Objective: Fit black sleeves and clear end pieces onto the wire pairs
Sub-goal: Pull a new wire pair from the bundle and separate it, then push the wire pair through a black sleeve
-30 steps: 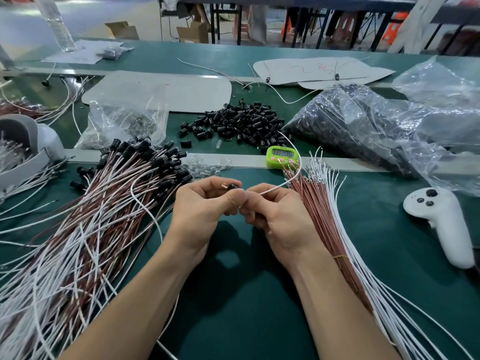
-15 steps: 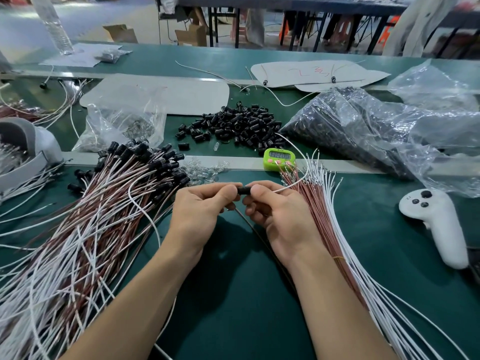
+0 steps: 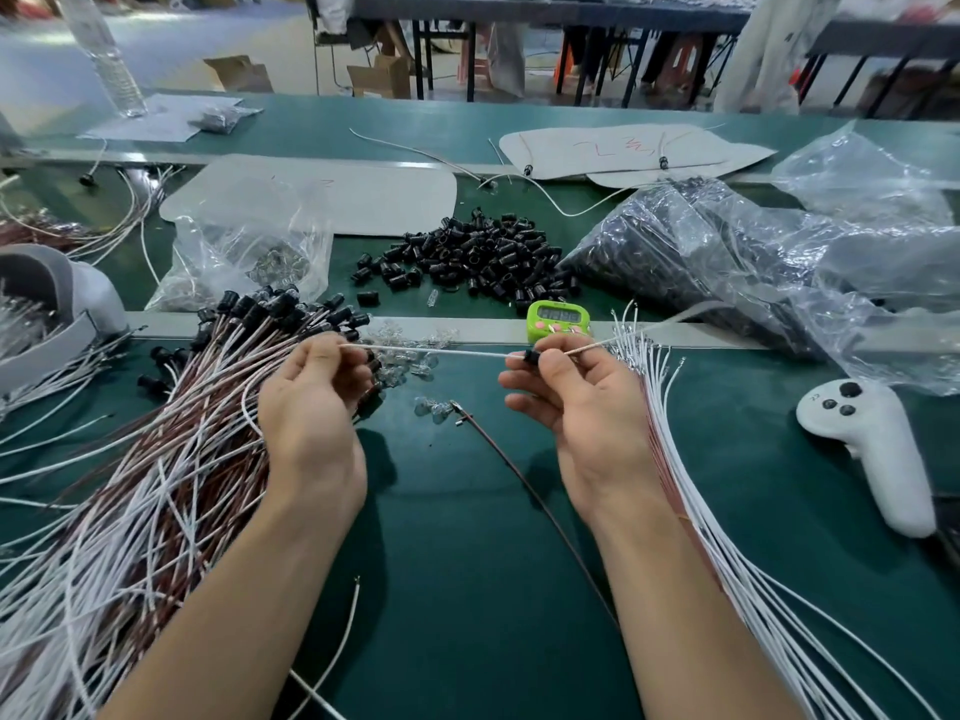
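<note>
Green tabletop [image 3: 467, 563] in a workshop. Pinches white wire [image 3: 431, 351] by its tip with left hand [image 3: 311, 407]; pinches sleeve [image 3: 531, 357], threaded on it, with right hand [image 3: 576, 407]. Stretches wire taut above the tabletop, likely so the sleeve slides freely. Leaves brown wire [image 3: 519, 480] lying below, with sleeve pile [image 3: 467, 257] and clear pieces [image 3: 415, 367] within reach.

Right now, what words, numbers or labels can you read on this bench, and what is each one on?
Nothing reads clearly.
Green timer: digits on its display, too blurred to read.
Far white sheet: red handwritten marks, not legible.
White controller: tiny mark by its buttons, too small to read.
</note>
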### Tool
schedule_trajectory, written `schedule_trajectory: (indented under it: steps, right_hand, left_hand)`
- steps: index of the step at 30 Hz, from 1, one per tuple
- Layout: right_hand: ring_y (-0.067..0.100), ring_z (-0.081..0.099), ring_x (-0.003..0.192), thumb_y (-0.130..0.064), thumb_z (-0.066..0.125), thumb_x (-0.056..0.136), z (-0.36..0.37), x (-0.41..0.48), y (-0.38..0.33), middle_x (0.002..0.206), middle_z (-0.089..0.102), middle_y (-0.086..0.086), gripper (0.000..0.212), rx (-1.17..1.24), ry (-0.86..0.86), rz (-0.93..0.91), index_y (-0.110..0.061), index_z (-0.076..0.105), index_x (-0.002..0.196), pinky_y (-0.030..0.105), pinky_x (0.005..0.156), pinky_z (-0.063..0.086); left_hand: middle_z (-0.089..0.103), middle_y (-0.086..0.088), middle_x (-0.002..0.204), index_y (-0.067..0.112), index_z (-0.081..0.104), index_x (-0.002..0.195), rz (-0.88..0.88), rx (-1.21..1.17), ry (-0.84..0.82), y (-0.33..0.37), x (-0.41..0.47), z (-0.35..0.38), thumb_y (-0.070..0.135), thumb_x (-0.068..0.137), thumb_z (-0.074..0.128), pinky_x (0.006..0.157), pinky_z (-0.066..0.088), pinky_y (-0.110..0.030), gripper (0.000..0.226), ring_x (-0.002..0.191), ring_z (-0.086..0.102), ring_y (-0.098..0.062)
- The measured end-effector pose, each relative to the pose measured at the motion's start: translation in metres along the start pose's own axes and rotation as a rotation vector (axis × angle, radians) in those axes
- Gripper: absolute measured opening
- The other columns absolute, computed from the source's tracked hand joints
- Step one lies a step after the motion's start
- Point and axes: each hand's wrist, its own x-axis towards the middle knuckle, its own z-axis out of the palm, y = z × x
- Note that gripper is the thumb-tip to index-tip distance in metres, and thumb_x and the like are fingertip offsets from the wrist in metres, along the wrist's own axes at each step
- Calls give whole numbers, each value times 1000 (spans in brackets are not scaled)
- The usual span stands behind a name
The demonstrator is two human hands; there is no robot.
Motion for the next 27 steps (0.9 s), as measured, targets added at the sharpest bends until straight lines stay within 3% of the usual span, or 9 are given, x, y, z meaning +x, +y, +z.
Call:
schedule_trajectory:
  steps: [5, 9, 12, 15, 17, 19, 21, 25, 27]
  right_hand:
    - [20, 69, 60, 8, 47, 102, -7, 4, -8, 76, 73, 12, 25, 150, 98, -61, -8, 63, 92, 27, 57, 58]
    - [18, 66, 55, 3, 48, 102, -19, 9, -15, 70, 72, 11, 18, 268, 230, -51, -9, 61, 100, 24, 52, 54]
    - [15, 62, 52, -1, 49, 104, -30, 16, -20, 65, 68, 8, 16, 398, 328, -62, -12, 59, 104, 21, 49, 50]
    - [14, 55, 50, -2, 50, 104, -40, 20, -25, 69, 63, 10, 15, 514, 387, -62, -11, 63, 99, 21, 46, 44]
    - [14, 50, 50, -4, 52, 103, -41, 20, -26, 70, 60, 10, 21, 465, 327, -31, -7, 67, 90, 21, 45, 41]
    - [15, 47, 48, -6, 52, 101, -38, 17, -24, 68, 60, 12, 28, 393, 196, 19, -7, 71, 80, 21, 46, 41]
    - [15, 42, 45, -8, 51, 99, -33, 12, -21, 64, 58, 13, 32, 301, 43, 92, -7, 71, 74, 24, 47, 41]
    - [14, 43, 42, -13, 56, 91, -26, 4, -15, 61, 52, 12, 23, 11, -209, 242, -10, 74, 78, 27, 51, 28]
    - [13, 47, 46, -16, 63, 83, -18, 0, -9, 62, 54, 9, 20, -103, -341, 283, -14, 77, 96, 27, 52, 25]
  left_hand:
    - [72, -1, 67, 13, 57, 85, -178, -204, 88, 10, 12, -8, 16, 109, 42, 49, 49, -20, 28, 47, 57, -8]
    - [57, 1, 58, 14, 50, 80, -172, -301, 72, 15, 16, -12, 11, 108, 37, 44, 37, -18, 31, 42, 42, -8]
    - [41, 7, 49, 15, 52, 81, -146, -258, -23, 16, 15, -16, 9, 104, 39, 42, 29, -19, 28, 36, 27, -7]
    - [32, 9, 39, 16, 62, 79, -176, -190, -289, 19, 16, -22, 12, 98, 49, 39, 28, -19, 23, 30, 21, -5]
    - [36, 9, 35, 14, 66, 77, -273, -125, -591, 23, 15, -26, 21, 87, 66, 36, 27, -18, 12, 27, 18, -5]
    - [49, 5, 38, 8, 72, 83, -416, -90, -902, 22, 14, -30, 30, 77, 78, 34, 24, -18, 24, 27, 11, -11]
    - [68, -9, 57, 3, 76, 99, -511, -91, -1133, 17, 12, -32, 39, 85, 73, 37, 29, -19, 39, 30, 8, -13]
    - [79, -6, 91, 15, 79, 108, -522, 44, -1094, 7, 10, -24, 67, 78, 71, 50, 34, -18, 61, 37, 40, -3]
    - [78, -4, 100, 20, 78, 113, -515, 113, -1005, 2, 8, -16, 68, 75, 73, 50, 40, -16, 62, 49, 56, -5]
